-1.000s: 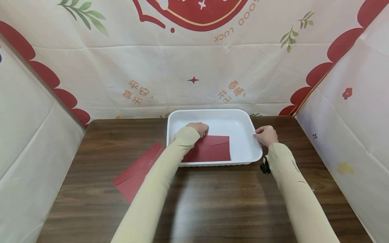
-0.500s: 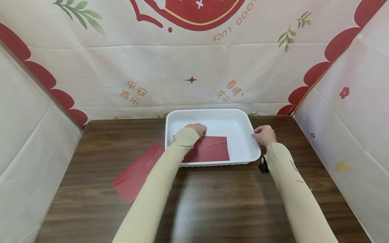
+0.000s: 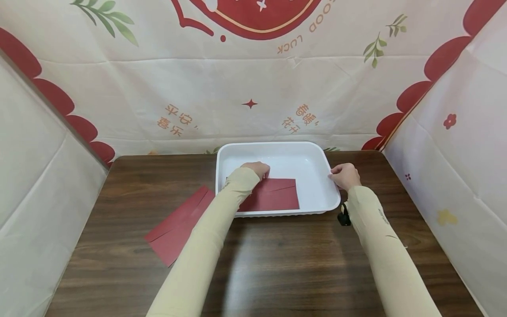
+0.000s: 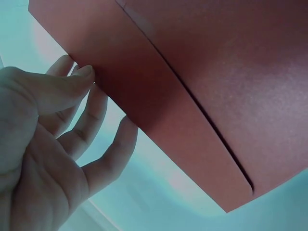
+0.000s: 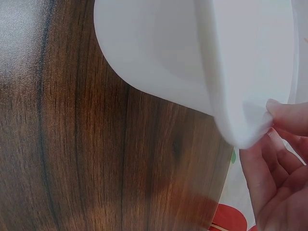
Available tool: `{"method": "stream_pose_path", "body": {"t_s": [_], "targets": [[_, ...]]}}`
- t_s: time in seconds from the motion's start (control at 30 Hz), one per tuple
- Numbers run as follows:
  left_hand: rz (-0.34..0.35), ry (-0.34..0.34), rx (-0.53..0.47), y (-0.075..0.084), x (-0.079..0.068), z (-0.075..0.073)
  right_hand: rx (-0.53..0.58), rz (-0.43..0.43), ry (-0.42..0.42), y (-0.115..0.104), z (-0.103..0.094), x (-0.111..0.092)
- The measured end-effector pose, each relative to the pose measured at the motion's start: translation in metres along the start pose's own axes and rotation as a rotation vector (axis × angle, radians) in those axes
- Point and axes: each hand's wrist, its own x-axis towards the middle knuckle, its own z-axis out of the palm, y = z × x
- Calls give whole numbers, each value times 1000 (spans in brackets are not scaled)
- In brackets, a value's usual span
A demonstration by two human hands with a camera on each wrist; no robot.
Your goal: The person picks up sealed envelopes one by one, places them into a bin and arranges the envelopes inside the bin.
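Note:
A red envelope [image 3: 276, 193] lies inside the white tray [image 3: 303, 176], toward its front left. At the envelope's far edge is my left hand [image 3: 257, 169]; the left wrist view shows the thumb and fingers of that hand [image 4: 53, 115] at the flap-side edge of the envelope [image 4: 159, 91], pinching it. My right hand [image 3: 346, 176] holds the tray's right rim. In the right wrist view, the thumb and fingers of this hand [image 5: 279, 163] pinch the rim of the tray [image 5: 236, 96]. The left sleeve covers the envelope's left part in the head view.
Another red envelope [image 3: 180, 226] lies slanted on the brown wooden table [image 3: 277, 264], left of the tray and partly under the left sleeve [image 3: 202, 251]. Printed cloth walls [image 3: 222, 83] enclose the back and sides. A small black object [image 3: 343, 215] sits at the right wrist.

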Motion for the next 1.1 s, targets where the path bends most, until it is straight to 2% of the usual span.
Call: {"method": "stream_pose_path", "body": {"t_s": [0.1,0.13,0.2,0.27,0.37,0.43,0.53,0.67,0.73,0.83,0.97,1.1], "targets": [[-57,32,-161,4,-13,-1,1,1,1,1,0,0],[-85,12,-159,10,-24,-6,1,1,2,1,0,0],[-69,15,-126,13,-32,-8,2,-4,4,0,1,0],[-31,6,-24,15,-37,-10,5,-5,2,0,1,-1],[43,-25,98,11,-36,-12,7,-12,-3,-1,0,-2],[78,-44,125,6,-31,-13,7,-11,-6,-1,-1,-2],[117,-51,105,-3,-26,-13,6,-13,-2,-1,-1,-2],[193,-39,93,-13,-32,-17,8,-23,10,1,0,-1],[242,-26,80,-19,-39,-21,10,-35,17,2,1,0],[280,0,23,-31,-55,-28,12,-49,23,4,1,2],[244,49,-72,-51,-81,-34,9,-50,19,5,1,3],[206,108,-105,-71,-104,-34,5,-44,14,4,2,2]]}}
